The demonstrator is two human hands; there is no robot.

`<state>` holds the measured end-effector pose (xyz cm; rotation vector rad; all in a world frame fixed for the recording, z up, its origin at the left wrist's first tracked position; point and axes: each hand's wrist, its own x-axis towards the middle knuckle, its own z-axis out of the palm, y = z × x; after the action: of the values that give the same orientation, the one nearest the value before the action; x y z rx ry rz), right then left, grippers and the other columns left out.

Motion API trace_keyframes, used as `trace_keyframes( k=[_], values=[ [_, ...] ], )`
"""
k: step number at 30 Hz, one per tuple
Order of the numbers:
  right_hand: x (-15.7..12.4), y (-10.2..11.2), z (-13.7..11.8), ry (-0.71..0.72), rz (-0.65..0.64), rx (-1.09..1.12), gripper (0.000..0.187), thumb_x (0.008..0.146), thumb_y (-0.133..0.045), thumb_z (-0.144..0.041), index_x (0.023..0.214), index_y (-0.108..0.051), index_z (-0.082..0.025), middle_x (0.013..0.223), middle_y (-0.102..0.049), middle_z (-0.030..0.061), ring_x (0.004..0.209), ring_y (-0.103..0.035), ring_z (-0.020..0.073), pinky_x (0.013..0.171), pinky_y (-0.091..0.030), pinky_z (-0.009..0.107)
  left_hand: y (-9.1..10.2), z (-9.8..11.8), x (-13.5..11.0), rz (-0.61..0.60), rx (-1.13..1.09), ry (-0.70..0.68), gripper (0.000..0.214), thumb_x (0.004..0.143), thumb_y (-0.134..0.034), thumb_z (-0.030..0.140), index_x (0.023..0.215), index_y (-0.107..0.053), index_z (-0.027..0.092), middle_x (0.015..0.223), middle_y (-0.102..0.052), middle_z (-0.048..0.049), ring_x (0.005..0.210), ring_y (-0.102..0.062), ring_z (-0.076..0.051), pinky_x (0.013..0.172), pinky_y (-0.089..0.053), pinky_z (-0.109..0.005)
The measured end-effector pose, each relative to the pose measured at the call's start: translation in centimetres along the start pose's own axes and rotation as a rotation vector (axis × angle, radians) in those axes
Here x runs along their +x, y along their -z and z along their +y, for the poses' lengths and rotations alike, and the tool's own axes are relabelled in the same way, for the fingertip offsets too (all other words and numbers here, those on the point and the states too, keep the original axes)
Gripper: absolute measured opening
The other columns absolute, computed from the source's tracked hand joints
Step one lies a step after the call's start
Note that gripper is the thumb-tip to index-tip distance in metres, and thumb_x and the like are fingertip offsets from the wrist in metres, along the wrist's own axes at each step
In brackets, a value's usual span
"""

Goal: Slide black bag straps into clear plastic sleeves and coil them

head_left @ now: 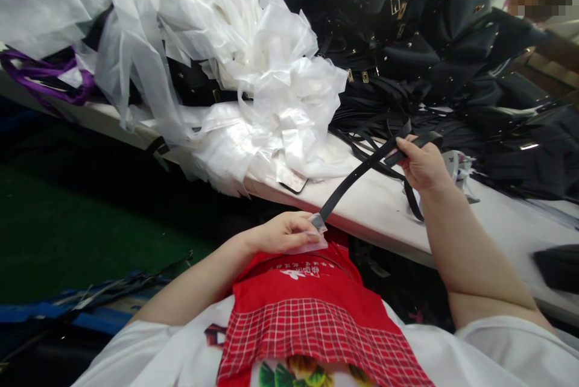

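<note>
At the far left, a tangled loop of purple strap material (84, 90) lies on the long white desk (502, 224), with a dark green floor (113, 212) below. Next comes a large, crumpled heap of translucent white plastic film (253, 43), spilling over the front edge. The left hand (287, 231) is in front of a red apron (312, 284); its grip is closed, thumb against fingers, on the lower end of a long, flat black strap (355, 181), with a small piece of clear film (316, 245) at that end. A flat, dark-edged slab (294, 182) pokes out from under the heap. The strap slants up rightward, over the desk edge, to the right hand (424, 164), whose grip pinches it between thumb and fingers. Behind and beyond spreads a pile of black bags with metal fittings (411, 55). A blurred black object (558, 267) rests at the far right.
</note>
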<state>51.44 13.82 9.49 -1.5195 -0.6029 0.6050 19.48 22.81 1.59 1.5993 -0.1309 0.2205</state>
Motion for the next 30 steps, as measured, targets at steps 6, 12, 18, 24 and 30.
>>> trace_keyframes(
  k=[6, 12, 18, 24, 30],
  values=[
    [-1.6, -0.6, -1.2, -0.088, -0.035, 0.283, 0.020, 0.073, -0.073, -0.024, 0.063, -0.056, -0.018, 0.056, -0.051, -0.0053, 0.049, -0.049, 0.0062, 0.047, -0.049, 0.016, 0.1, -0.8, 0.1, 0.004, -0.038, 0.070, 0.037, 0.094, -0.057, 0.043, 0.094, -0.078, 0.012, 0.100, -0.070, -0.0127, 0.093, -0.063, -0.019, 0.088, -0.050, -0.032],
    [-2.7, 0.1, -2.0, -0.169, -0.306, 0.235, 0.023, 0.067, -0.075, -0.028, 0.086, -0.068, -0.016, 0.055, -0.045, -0.0060, 0.047, -0.041, 0.0077, 0.043, -0.042, 0.020, 0.1, -1.3, -0.1, 0.003, -0.007, 0.078, 0.041, 0.095, -0.054, 0.045, 0.094, -0.078, 0.012, 0.097, -0.071, -0.0127, 0.090, -0.064, -0.020, 0.085, -0.050, -0.031],
    [-4.7, -1.5, -0.6, -0.218, -0.523, 0.141, 0.030, 0.067, -0.081, -0.034, 0.088, -0.070, -0.016, 0.053, -0.047, -0.0044, 0.049, -0.044, 0.0094, 0.048, -0.041, 0.022, -0.4, -1.3, 0.4, -0.020, 0.010, 0.053, 0.042, 0.096, -0.052, 0.042, 0.094, -0.077, 0.008, 0.093, -0.069, -0.0130, 0.084, -0.063, -0.018, 0.080, -0.050, -0.029],
    [-7.8, -5.3, 2.4, -0.064, -0.314, -0.028, 0.020, 0.077, -0.077, -0.038, 0.077, -0.069, -0.019, 0.060, -0.061, -0.0007, 0.054, -0.055, 0.0123, 0.051, -0.046, 0.024, -0.5, -1.4, 0.7, 0.027, 0.007, 0.042, 0.039, 0.097, -0.051, 0.041, 0.093, -0.075, 0.010, 0.098, -0.068, -0.0115, 0.088, -0.063, -0.017, 0.084, -0.049, -0.028],
    [-11.9, -8.0, 5.3, -0.013, -0.466, -0.265, 0.027, 0.085, -0.067, -0.046, 0.074, -0.067, -0.022, 0.063, -0.065, 0.0002, 0.058, -0.058, 0.0154, 0.055, -0.048, 0.028, -0.8, -1.3, 0.7, 0.139, -0.019, 0.140, 0.050, 0.095, -0.048, 0.054, 0.074, -0.064, 0.012, 0.069, -0.057, -0.0015, 0.065, -0.051, -0.012, 0.066, -0.046, -0.025]
  ],
)
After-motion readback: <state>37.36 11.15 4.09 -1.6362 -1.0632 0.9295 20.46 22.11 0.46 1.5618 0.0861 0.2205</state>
